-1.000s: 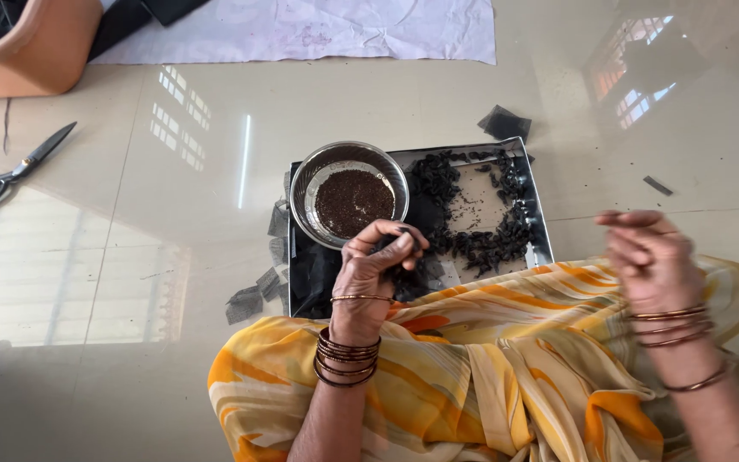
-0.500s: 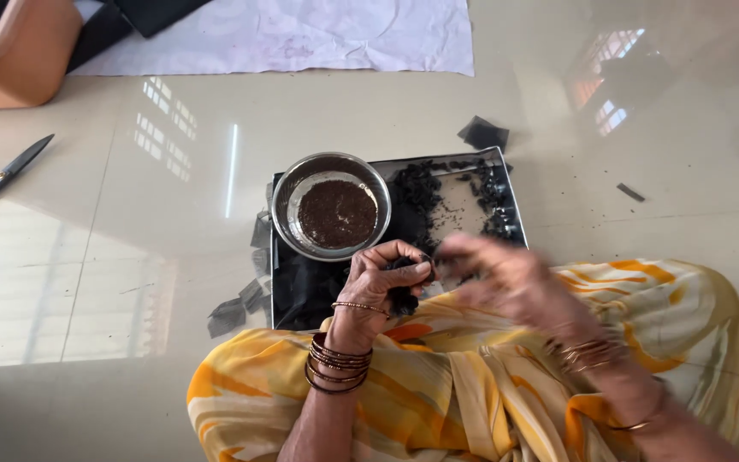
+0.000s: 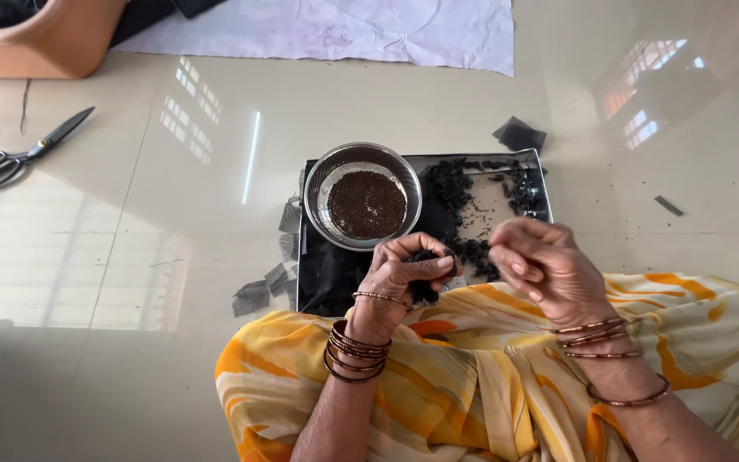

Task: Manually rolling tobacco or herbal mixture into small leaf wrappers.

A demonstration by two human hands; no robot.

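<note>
A steel tray [image 3: 540, 162] lies on the floor before my lap, strewn with dark dried pieces [image 3: 464, 192]. A round steel bowl [image 3: 322, 171] of dark brown seeds [image 3: 367, 204] sits on the tray's left part. My left hand [image 3: 399, 278] is curled over the tray's near edge, fingers pinched on a small black piece [image 3: 425, 257]. My right hand [image 3: 540, 265] hovers just right of it with fingertips bunched toward the left hand; whether it holds anything is hidden.
Scissors [image 3: 27, 152] lie far left on the glossy tile floor. Black cloth scraps [image 3: 254, 295] lie left of the tray, another [image 3: 519, 134] behind it. A white sheet [image 3: 344, 30] and an orange tub [image 3: 44, 38] are at the top.
My right hand has swung in from the far right to meet the left hand over the tray. The left hand has stayed pinched in place.
</note>
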